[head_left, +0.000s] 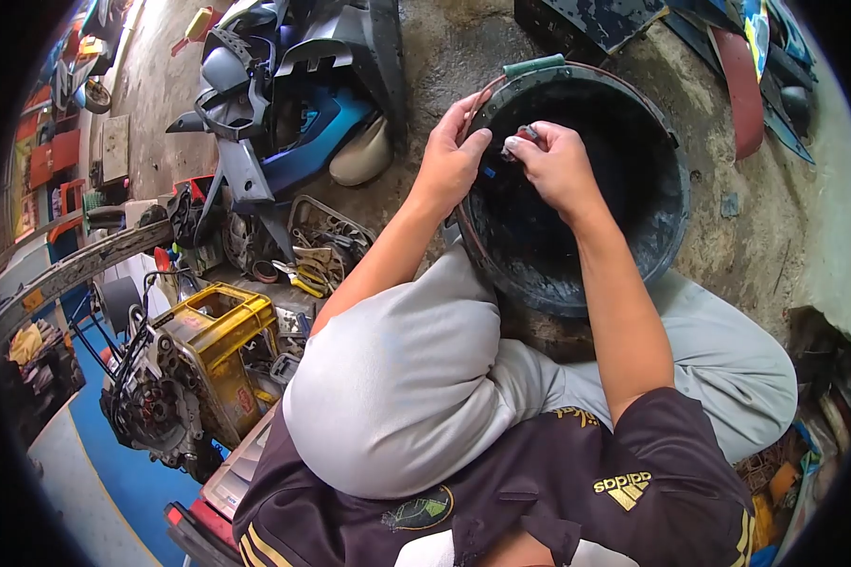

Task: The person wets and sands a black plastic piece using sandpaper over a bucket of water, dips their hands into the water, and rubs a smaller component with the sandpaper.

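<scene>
A stained concrete floor (728, 246) spreads around both hands, cluttered on each side. Left of the left hand lies a heap of vehicle panels (312, 137); well to the right of the right hand are more panels (734, 94). A big black bucket (648, 227) stands right under the hands. Farther off, lower left of the left hand, are a yellow crate (219, 326), an engine (156, 406) beside it and, closer in, pliers (304, 279). The left hand (456, 151) is at the bucket's near-left rim, thumb and fingers apart; I cannot tell whether it grips the rim. The right hand (550, 161), just beside it, pinches a small piece (528, 134) between thumb and fingers, over the bucket.
</scene>
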A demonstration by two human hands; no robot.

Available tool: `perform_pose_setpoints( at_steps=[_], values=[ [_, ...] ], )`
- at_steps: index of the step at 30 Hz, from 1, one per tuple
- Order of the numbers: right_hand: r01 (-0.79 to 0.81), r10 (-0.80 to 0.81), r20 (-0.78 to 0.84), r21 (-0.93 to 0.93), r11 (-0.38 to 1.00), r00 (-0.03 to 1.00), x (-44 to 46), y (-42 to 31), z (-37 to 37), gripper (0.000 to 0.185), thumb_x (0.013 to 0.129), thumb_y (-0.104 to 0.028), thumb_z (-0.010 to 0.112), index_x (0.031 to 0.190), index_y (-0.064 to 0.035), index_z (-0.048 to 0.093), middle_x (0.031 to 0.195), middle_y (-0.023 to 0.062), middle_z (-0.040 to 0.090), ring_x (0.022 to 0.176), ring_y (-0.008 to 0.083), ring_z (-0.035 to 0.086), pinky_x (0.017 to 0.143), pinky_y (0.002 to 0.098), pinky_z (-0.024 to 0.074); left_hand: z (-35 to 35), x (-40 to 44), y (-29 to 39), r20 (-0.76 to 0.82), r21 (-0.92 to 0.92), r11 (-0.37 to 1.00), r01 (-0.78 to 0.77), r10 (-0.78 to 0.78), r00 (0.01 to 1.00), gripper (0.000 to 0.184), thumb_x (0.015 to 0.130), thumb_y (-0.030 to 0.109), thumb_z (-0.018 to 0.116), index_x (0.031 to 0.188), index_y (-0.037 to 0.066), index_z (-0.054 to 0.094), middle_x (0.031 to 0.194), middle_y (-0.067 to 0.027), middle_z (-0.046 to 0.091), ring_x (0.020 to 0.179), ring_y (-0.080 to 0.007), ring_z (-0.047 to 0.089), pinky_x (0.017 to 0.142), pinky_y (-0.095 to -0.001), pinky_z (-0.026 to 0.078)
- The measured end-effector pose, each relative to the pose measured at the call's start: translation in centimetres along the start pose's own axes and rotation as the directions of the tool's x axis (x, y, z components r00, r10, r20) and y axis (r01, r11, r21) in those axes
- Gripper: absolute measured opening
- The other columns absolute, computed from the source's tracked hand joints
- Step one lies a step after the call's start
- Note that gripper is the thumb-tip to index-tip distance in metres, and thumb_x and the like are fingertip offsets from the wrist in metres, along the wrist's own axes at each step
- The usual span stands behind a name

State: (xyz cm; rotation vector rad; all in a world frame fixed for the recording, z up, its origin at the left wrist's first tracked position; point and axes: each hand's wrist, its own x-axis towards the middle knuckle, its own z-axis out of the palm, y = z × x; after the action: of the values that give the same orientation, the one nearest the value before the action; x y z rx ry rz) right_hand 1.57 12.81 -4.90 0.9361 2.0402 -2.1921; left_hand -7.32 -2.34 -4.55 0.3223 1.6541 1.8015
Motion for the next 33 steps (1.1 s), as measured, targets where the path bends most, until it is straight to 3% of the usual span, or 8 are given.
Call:
perform_pose_setpoints(
  at_steps=[1,10,16,19,22,26,29,33],
  values=[
    [0.069,-0.076,-0.035,-0.17,0.983,0.997,-0.2,-0.1,0.2,0.02,0.092,-0.016,0.078,0.092,0.003,0.072,0.079,0.0122,0.072,0.071,0.0155,0.064,0.07,0.0357,0.0522,-0.1,0.0,0.0,0.013,-0.044,0.998,0.045,-0.045,0.999,0.058,0.1,-0.002,0.059,0.157,0.001,0.051,0.158,-0.0107,0.055,0.147,-0.0172,0.049,0.122,-0.0318,0.035],
    [0.177,-0.192,-0.047,-0.227,0.958,0.98,-1.2,-1.0,1.3,0.019,0.092,-0.016,0.077,0.091,0.0026,0.072,0.079,0.0147,0.073,0.07,0.0221,0.068,0.069,0.039,0.0529,0.1,-0.1,-0.6,-0.03,-0.033,0.999,-0.037,0.036,0.999,0.054,0.1,-0.005,0.058,0.153,-0.001,0.053,0.145,-0.0085,0.063,0.133,-0.0142,0.058,0.115,-0.0305,0.043],
    [0.064,-0.075,-0.102,-0.099,0.993,0.992,-0.5,-0.3,0.5,0.019,0.094,-0.016,0.077,0.092,0.002,0.07,0.074,0.0096,0.068,0.07,0.0132,0.063,0.067,0.0349,0.0509,-0.1,0.0,-0.2,0.003,-0.041,0.999,0.019,-0.019,1.0,0.058,0.1,-0.001,0.059,0.157,0.001,0.051,0.158,-0.0091,0.055,0.144,-0.0167,0.051,0.121,-0.0323,0.036],
    [0.185,-0.191,-0.085,-0.066,0.98,0.978,-1.7,-0.6,1.9,0.016,0.096,-0.014,0.076,0.091,0.0,0.072,0.072,0.0045,0.067,0.065,0.01,0.06,0.063,0.0313,0.0494,0.5,-0.3,0.8,-0.016,-0.012,1.0,-0.006,0.006,1.0,0.056,0.1,-0.001,0.059,0.156,0.001,0.052,0.152,-0.0087,0.058,0.139,-0.0156,0.053,0.12,-0.0316,0.037],
    [0.009,-0.018,-0.142,-0.065,0.998,0.99,-0.7,0.1,0.1,0.016,0.096,-0.015,0.076,0.091,-0.0005,0.072,0.073,0.0031,0.068,0.064,0.0079,0.058,0.062,0.0296,0.0486,0.3,0.0,0.2,-0.05,0.041,0.998,-0.039,0.041,0.998,0.053,0.1,-0.005,0.059,0.153,-0.001,0.053,0.139,-0.0074,0.065,0.128,-0.0142,0.06,0.114,-0.0303,0.044],
    [0.105,-0.101,-0.081,0.052,0.993,0.992,-1.8,0.0,1.4,0.016,0.097,-0.015,0.075,0.092,0.0004,0.071,0.074,0.0029,0.069,0.063,0.0072,0.058,0.059,0.0297,0.0473,0.6,-0.4,1.0,-0.025,0.008,1.0,0.014,-0.014,1.0,0.056,0.1,0.001,0.059,0.156,0.001,0.052,0.158,-0.0094,0.056,0.149,-0.0181,0.047,0.124,-0.0326,0.031],
    [0.047,-0.036,-0.138,0.071,0.996,0.99,-1.2,1.3,0.9,0.016,0.096,-0.015,0.075,0.094,0.0002,0.072,0.076,0.0017,0.07,0.061,0.007,0.06,0.057,0.0279,0.0484,0.4,-0.1,-0.2,-0.075,0.032,0.998,-0.058,0.06,0.995,0.053,0.1,-0.005,0.057,0.152,-0.001,0.053,0.139,-0.0081,0.065,0.127,-0.0137,0.06,0.113,-0.0299,0.044],
    [0.106,-0.099,-0.124,0.05,0.993,0.987,-3.1,0.3,2.5,0.014,0.096,-0.014,0.075,0.098,-0.0003,0.074,0.079,0.0051,0.073,0.065,0.0096,0.065,0.062,0.0284,0.0518,0.6,-0.5,1.2,-0.042,0.039,0.999,0.033,-0.032,0.999,0.057,0.1,0.0,0.059,0.156,0.0,0.052,0.155,-0.0088,0.057,0.145,-0.0165,0.049,0.123,-0.0321,0.033]
  ],
)
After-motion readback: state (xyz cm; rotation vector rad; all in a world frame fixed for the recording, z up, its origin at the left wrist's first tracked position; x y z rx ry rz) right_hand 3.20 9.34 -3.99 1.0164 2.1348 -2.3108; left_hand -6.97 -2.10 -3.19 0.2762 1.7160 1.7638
